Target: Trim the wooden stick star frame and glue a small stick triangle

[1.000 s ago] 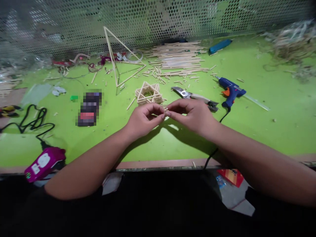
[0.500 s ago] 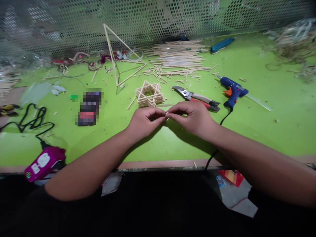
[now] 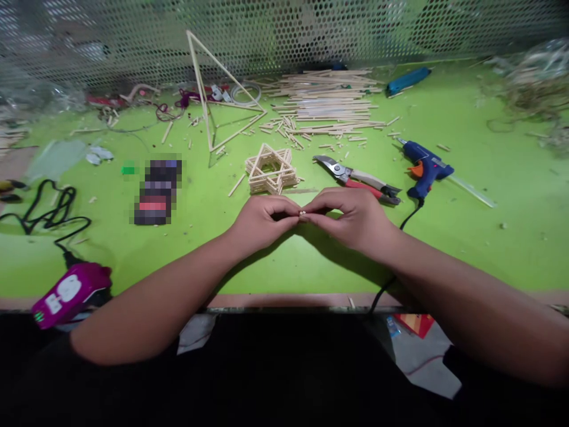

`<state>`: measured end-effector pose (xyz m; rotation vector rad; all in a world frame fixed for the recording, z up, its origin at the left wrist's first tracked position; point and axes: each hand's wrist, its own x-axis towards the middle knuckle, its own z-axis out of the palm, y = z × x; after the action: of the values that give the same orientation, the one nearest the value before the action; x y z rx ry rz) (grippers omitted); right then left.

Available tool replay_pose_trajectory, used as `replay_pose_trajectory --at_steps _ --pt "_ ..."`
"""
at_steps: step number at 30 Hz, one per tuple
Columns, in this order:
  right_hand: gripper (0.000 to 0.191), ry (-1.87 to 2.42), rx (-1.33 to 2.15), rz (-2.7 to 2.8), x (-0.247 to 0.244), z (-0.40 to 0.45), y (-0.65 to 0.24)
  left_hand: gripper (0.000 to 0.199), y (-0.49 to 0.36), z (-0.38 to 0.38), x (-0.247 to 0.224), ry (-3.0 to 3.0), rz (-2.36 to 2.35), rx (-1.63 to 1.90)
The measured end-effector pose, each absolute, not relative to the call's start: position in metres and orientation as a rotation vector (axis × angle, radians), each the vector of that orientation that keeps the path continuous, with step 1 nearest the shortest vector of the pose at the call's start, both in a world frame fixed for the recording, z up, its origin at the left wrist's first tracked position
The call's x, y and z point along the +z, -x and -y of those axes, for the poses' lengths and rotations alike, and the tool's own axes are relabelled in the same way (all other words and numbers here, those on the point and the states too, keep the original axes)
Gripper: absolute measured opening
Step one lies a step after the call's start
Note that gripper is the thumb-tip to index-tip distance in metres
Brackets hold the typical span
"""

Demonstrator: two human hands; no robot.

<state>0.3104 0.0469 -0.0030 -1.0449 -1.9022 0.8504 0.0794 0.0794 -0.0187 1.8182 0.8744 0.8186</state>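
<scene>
Your left hand (image 3: pixel 264 222) and right hand (image 3: pixel 349 219) are together, their fingertips pinching a tiny wood bit (image 3: pixel 303 212) between them above the counter (image 3: pixel 502 261). The stick frame (image 3: pixel 271 185) sits just beyond your left hand and the shears (image 3: pixel 364 184) just beyond your right, with the glue gun (image 3: pixel 422 166) farther right.

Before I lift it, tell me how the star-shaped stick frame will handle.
The star-shaped stick frame will probably feel light for its size, since it is thin wooden sticks with open gaps. It looks fragile, so its joints may give if gripped by one point. It lies flat in layers, so it likely won't roll.
</scene>
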Motion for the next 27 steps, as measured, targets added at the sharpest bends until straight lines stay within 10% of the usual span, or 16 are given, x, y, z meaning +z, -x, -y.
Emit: replay_pose_trajectory --at_steps 13,27 --pt "0.015 1.111 0.82 1.947 0.003 -0.049 -0.313 0.009 -0.078 -0.079 -0.01 -1.73 -0.97 0.724" --pt "0.02 2.104 0.121 2.38 0.012 -0.068 -0.374 0.025 -0.068 -0.084 0.002 -1.151 -1.069 0.659"
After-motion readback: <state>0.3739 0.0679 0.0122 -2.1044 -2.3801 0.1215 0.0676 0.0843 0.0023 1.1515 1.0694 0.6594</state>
